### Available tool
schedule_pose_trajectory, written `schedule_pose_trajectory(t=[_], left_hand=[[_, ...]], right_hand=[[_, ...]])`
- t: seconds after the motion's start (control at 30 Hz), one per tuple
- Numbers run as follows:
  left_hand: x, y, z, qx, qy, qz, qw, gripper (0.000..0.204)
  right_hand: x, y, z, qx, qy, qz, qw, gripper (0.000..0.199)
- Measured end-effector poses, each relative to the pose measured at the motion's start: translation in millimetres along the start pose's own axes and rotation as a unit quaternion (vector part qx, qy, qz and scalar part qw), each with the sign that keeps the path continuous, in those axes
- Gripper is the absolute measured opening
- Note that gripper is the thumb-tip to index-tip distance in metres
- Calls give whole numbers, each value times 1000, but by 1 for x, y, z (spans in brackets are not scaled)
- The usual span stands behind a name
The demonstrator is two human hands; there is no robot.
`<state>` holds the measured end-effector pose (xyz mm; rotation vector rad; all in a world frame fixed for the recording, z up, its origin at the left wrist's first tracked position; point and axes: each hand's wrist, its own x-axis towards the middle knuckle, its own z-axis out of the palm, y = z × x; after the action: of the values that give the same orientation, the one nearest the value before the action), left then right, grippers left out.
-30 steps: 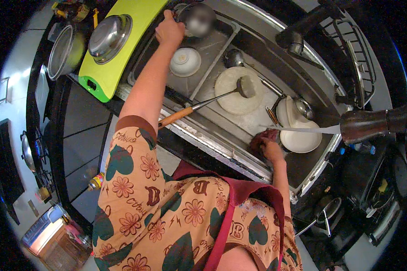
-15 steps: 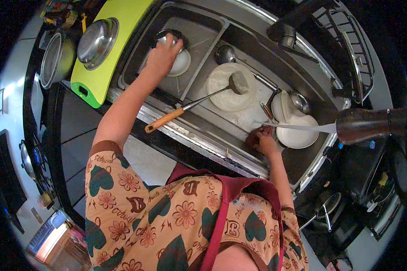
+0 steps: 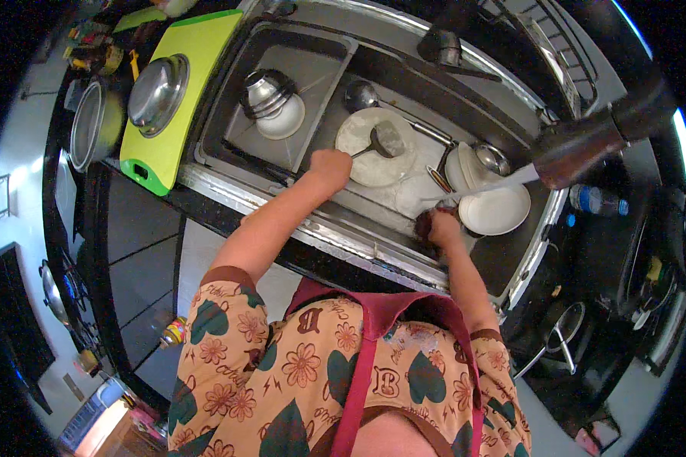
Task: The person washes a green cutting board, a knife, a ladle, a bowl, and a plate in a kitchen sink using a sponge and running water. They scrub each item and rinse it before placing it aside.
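Observation:
My left hand (image 3: 331,169) is closed around the shaft of a spatula (image 3: 387,140), whose dark metal head lies over a whitish plate (image 3: 373,169) in the right basin. Most of its wooden handle is hidden by my forearm. Low in the same basin, my right hand (image 3: 443,227) grips a dark reddish-brown scrubbing pad (image 3: 425,222), partly covered by the fingers. Water (image 3: 486,187) streams from a tap just above it. Beside that hand sits a white bowl (image 3: 495,209). In the left basin, metal bowls (image 3: 268,90) rest against a white bowl (image 3: 283,119).
A ladle (image 3: 361,96), white dishes (image 3: 460,169) and a small metal bowl (image 3: 492,158) crowd the right basin. A divider (image 3: 329,97) separates the basins. The brown tap (image 3: 579,148) reaches in from the right. On the left, a green board (image 3: 200,61) carries a metal bowl (image 3: 158,93).
My left hand has let go of the metal bowl in the left basin and moved right, onto the spatula. My right hand stays low in the right basin with the pad.

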<state>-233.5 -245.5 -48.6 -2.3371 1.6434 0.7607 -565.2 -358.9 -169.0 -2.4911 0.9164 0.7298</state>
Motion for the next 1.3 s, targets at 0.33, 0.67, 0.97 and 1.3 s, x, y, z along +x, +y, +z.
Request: schedule_pose_trajectory(t=[0.33, 0.67, 0.97, 1.3], left_hand=[[-64, 31, 2, -227, -37, 76, 970, 27], [-99, 102, 16, -381, -124, 83, 912, 28], [-105, 94, -11, -314, 19, 77, 946, 26], [-102, 89, -1, -270, 15, 63, 961, 29]], right_hand=[[-32, -33, -110, 438, 263, 28, 859, 30], [11, -39, -103, 170, 388, 187, 887, 26], [-6, -41, -107, 212, 441, 165, 856, 26], [-12, -87, -95, 209, 422, 132, 872, 27]])
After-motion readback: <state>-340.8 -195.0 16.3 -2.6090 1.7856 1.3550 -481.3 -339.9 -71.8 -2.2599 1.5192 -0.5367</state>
